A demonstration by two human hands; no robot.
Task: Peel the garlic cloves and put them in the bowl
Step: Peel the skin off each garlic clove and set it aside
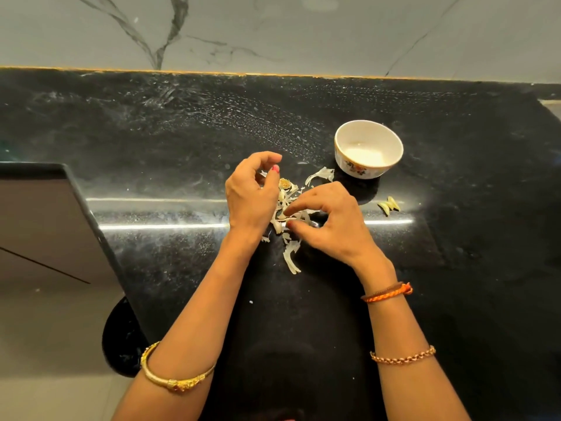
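- Bench [455, 238]: black speckled stone, glossy, filling the middle band of the frame, with a bright strip of reflected light across its centre.
- Bowl [368, 148]: white, small, with a floral motif on its outer wall; stood upright at centre right of the frame, well apart from both hands. Its contents could not be made out in the glare.
- Garlic skins [292, 256]: pale papery scraps, scattered on the bench at frame centre between and below the two hands; one larger curl [320, 175] lay just left of the bowl's base.
- Garlic root piece [284, 183]: brownish stub, beside the left hand's fingertips, among the skins.
- Two cloves [389, 205]: yellowish, lying together on the bench right of centre, below the bowl, apart from the hands.
- Left hand [250, 192]: at frame centre, fingers curled, thumb and forefinger pinched on a small scrap of garlic; whether clove or skin could not be told.
- Right hand [329, 220]: just right of the left, fingers bent down into the skins, fingertips touching the pile; whether its grip held anything could not be told.
- Marble wall [273, 31]: grey-veined, across the top of the frame.
- Bangle [170, 376]: gold, on the left forearm, lower left.
- Orange thread band [388, 293] and chain bracelet [403, 357]: on the right forearm.
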